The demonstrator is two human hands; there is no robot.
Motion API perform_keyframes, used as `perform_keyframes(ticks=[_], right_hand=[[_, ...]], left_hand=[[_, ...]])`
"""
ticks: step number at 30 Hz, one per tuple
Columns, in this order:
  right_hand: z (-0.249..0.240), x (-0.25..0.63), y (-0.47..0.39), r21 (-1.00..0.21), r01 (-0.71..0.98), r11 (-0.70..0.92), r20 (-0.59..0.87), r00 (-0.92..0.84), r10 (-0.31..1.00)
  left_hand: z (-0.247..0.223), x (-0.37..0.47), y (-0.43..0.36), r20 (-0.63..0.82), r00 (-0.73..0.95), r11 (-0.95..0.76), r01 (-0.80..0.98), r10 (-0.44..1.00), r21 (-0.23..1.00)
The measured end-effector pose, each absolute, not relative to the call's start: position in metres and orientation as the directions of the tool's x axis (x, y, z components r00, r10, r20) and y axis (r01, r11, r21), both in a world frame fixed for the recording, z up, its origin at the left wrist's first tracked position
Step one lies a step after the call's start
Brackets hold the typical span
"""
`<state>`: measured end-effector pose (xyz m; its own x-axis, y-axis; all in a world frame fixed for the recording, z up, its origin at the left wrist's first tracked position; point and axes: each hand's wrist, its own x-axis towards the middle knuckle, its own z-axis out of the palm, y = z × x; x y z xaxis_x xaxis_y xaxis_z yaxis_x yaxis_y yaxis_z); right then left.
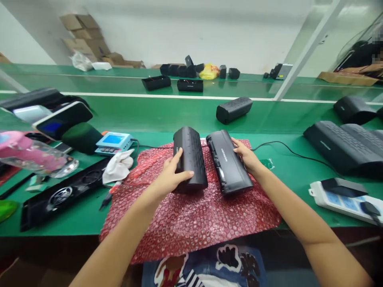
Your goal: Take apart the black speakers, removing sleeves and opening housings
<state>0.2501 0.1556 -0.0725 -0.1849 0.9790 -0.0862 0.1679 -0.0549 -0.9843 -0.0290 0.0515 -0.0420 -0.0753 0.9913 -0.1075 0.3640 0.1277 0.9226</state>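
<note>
Two black, rounded block-shaped casings that look like portable speakers are side by side over a sheet of red bubble wrap (185, 227). My left hand (173, 171) grips the left speaker (191, 155), thumb across its near part and fingers along its left side. This one has a patterned upper face. My right hand (247, 155) holds the right speaker (229, 163) by its right edge. White lettering runs along that speaker's smooth face, and its left side shows recesses and a glossy strip. A narrow gap separates the two. The fingertips under each speaker are hidden.
A light-blue meter (113, 142), a white tissue (118, 166) and a long black panel (62, 193) lie at left, beside a pink-topped bottle (38, 153). Another speaker (234, 110) sits behind. At right are more speakers (332, 145), a black cable (295, 152) and a white power strip (344, 201).
</note>
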Motion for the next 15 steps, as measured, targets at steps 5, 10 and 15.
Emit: perform_keyframes(ticks=[5,10,15], right_hand=[[-0.075,0.251,0.154,-0.986,0.152,-0.066,-0.087,-0.14,0.986],[-0.074,0.252,0.151,-0.986,0.145,-0.077,-0.094,-0.113,0.989],[-0.073,0.251,0.146,-0.983,0.181,-0.034,-0.057,-0.119,0.991]], left_hand=[[-0.033,-0.014,0.06,-0.218,0.05,0.179,0.407,0.975,0.896],[-0.048,0.01,0.057,-0.089,-0.012,0.089,0.291,0.996,0.953],[-0.079,0.017,0.044,-0.028,-0.129,0.019,-0.07,0.991,0.997]])
